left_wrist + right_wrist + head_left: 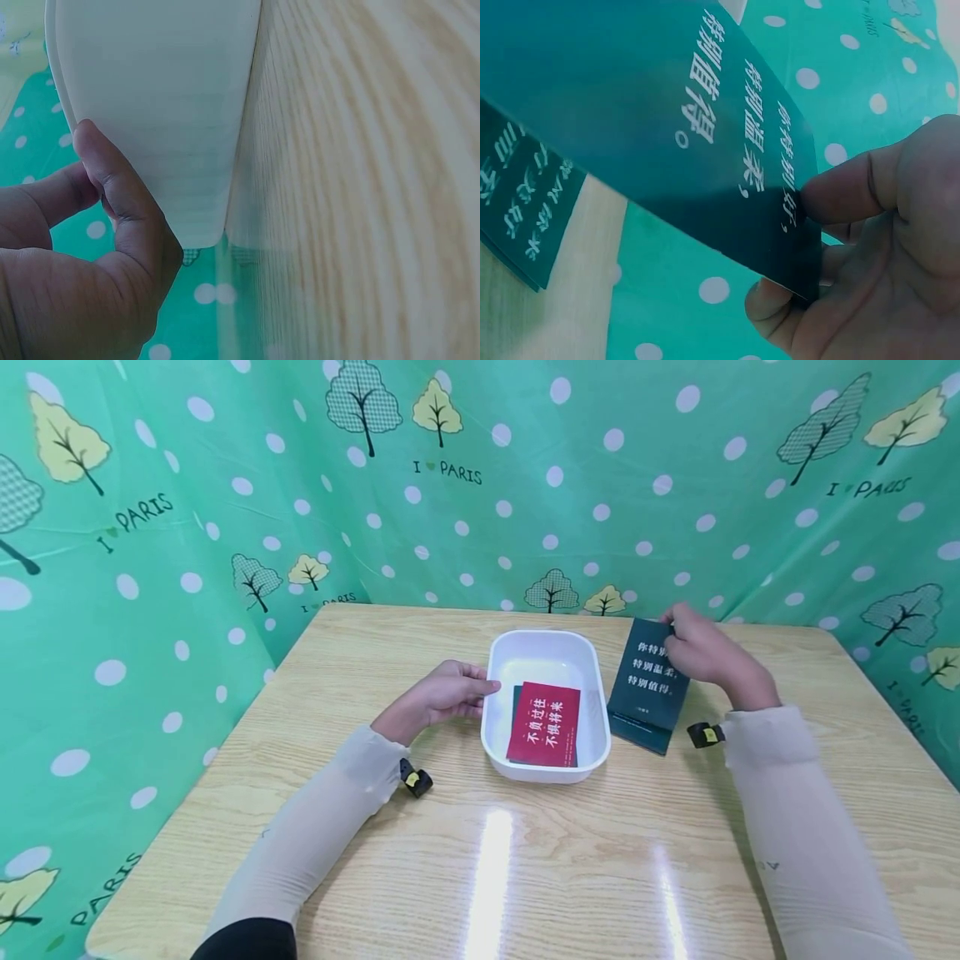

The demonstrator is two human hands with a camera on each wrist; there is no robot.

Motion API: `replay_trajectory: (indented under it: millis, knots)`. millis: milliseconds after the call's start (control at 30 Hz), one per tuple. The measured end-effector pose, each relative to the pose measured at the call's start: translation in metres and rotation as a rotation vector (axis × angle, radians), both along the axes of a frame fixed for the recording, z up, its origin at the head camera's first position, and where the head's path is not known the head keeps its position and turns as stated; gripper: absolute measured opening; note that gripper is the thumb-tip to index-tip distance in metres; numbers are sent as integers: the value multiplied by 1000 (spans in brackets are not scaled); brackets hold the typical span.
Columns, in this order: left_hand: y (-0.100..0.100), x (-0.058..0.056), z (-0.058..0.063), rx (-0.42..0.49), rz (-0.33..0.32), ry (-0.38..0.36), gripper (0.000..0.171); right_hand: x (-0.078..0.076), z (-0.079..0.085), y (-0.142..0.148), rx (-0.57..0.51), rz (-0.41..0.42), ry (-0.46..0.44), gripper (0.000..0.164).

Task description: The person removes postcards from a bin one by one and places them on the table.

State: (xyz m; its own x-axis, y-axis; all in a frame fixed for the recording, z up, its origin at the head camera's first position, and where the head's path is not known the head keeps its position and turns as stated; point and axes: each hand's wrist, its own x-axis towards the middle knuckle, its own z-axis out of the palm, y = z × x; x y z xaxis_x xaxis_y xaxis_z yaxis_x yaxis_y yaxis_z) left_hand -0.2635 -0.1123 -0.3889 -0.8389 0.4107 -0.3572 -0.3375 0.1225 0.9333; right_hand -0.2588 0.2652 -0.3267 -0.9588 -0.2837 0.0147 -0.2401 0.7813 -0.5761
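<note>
A white plastic tub stands on the table, holding a red card with white characters on top of a dark green one. At its left side, my left hand holds the rim, thumb at the edge and fingers against the outer wall. The left wrist view shows this hand beside the tub's wall. Right of the tub, my right hand pinches the far end of a dark green card with white characters. That card is tilted up, above another dark green card lying on the table.
The light wood table reflects bright streaks of light near its front. A green dotted cloth with printed trees hangs behind the table and along its left side. Small black-and-yellow devices sit at both wrists.
</note>
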Motion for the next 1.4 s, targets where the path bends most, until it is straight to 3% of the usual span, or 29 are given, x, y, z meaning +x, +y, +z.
replay_trajectory:
  millis: [300, 533, 1400]
  knots:
    - [0, -1, 1, -4, -2, 7, 19, -5, -11, 0, 79, 41, -140, 31]
    - [0, -1, 0, -8, -2, 5, 19, -10, -23, 7, 181, 45, -151, 32]
    - [1, -1, 1, -18, -3, 10, 19, -19, -47, 2, 393, 16, -161, 31]
